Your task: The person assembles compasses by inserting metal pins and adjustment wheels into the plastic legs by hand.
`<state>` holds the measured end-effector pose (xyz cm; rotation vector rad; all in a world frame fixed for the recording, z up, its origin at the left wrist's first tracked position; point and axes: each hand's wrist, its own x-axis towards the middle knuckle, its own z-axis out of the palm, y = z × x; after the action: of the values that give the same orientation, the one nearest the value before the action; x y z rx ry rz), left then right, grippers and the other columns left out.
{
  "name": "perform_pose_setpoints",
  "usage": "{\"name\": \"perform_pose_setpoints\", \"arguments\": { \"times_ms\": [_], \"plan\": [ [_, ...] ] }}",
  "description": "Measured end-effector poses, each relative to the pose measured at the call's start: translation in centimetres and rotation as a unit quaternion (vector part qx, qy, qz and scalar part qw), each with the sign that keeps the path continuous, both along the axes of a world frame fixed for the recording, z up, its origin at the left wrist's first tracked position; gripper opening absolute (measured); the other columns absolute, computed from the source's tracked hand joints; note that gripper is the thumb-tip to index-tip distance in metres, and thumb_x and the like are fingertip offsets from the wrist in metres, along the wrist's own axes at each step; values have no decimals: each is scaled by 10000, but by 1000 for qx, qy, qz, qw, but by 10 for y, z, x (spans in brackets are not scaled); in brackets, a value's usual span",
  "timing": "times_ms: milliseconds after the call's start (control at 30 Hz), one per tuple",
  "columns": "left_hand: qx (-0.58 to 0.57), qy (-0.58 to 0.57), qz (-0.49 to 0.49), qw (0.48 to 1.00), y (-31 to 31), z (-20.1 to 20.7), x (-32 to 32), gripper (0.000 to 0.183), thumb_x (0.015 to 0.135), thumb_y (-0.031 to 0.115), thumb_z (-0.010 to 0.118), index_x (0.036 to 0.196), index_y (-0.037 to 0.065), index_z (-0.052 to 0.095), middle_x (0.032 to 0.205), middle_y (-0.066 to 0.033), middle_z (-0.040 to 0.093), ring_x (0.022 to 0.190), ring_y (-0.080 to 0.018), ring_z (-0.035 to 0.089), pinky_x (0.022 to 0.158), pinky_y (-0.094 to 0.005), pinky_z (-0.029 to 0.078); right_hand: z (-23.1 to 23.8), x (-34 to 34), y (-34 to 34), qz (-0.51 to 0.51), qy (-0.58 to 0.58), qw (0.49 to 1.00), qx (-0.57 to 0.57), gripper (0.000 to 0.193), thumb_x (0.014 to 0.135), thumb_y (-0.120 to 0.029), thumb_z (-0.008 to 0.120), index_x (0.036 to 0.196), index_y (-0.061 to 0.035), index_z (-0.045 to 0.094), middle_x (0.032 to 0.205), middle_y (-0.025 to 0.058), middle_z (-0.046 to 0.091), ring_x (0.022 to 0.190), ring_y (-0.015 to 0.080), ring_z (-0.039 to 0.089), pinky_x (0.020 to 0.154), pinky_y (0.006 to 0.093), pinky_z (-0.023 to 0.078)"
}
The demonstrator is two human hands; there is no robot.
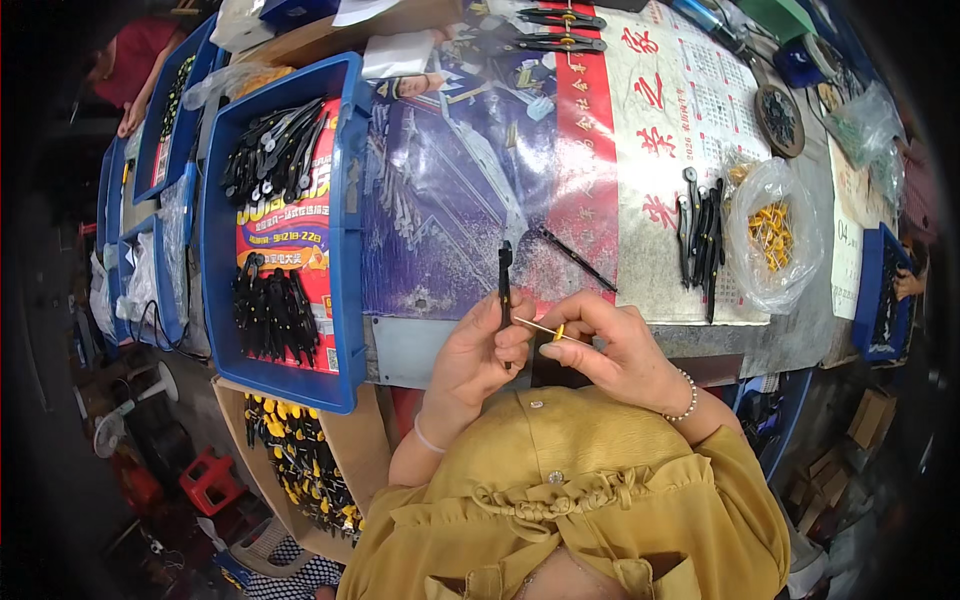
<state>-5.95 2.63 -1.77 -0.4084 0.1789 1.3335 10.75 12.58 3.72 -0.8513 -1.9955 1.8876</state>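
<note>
Upright in my left hand (468, 352) is a slim black tool piece (505, 268), shaped like one half of a pair of pliers, its fingers closed round the lower part. Just to the right, my right hand (622, 358) pinches a thin rod with a small yellow piece (559, 331) on it. The rod's tip points left at the black piece; whether they touch I cannot tell. Beyond the hands a narrow black bar (578, 260) lies slantwise on the table. Several black tool pieces (710, 245) lie in a row at the right, beside a clear plastic bag (795, 285) of small yellow parts.
A blue bin (347, 310) at the left holds two heaps of black pieces. Below it stands a cardboard box (365, 440) of black-and-yellow tools. A round dark metal disc (778, 118) and two black tools (562, 43) lie farther back. Another person (135, 65) shows at far left.
</note>
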Motion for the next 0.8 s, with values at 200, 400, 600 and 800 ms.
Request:
{"name": "perform_pose_setpoints", "arguments": {
  "times_ms": [200,400,600,800],
  "plan": [
    [-24,64,-19,997,3,6,1,232,904,167,556,1065,10,498,903,-44,478,693,-75,441,538,-172,402,-4,-4,4,-49,37,994,93,208,789,-146,683,924,-20,586,621,78,581,501,166,576,476,266,428],
    [-47,174,-29,983,8,16,2,204,898,166,564,1033,23,506,881,-39,510,694,-82,463,538,-171,404,-6,-6,8,-40,25,992,119,193,774,-135,686,913,-34,597,622,82,583,507,180,585,467,280,431],
    [-24,352,-23,936,12,15,3,144,897,156,569,972,50,507,813,-40,569,687,-100,544,556,-214,448,-8,-6,5,-32,8,989,141,161,785,-151,671,877,-45,592,630,99,593,532,232,600,472,322,441],
    [-45,397,-21,917,9,22,7,106,903,129,553,947,45,505,794,-38,563,674,-103,549,573,-224,461,-8,-2,2,0,-26,999,27,171,790,-165,673,867,-44,579,619,104,589,544,252,602,479,328,432]
  ]
}}
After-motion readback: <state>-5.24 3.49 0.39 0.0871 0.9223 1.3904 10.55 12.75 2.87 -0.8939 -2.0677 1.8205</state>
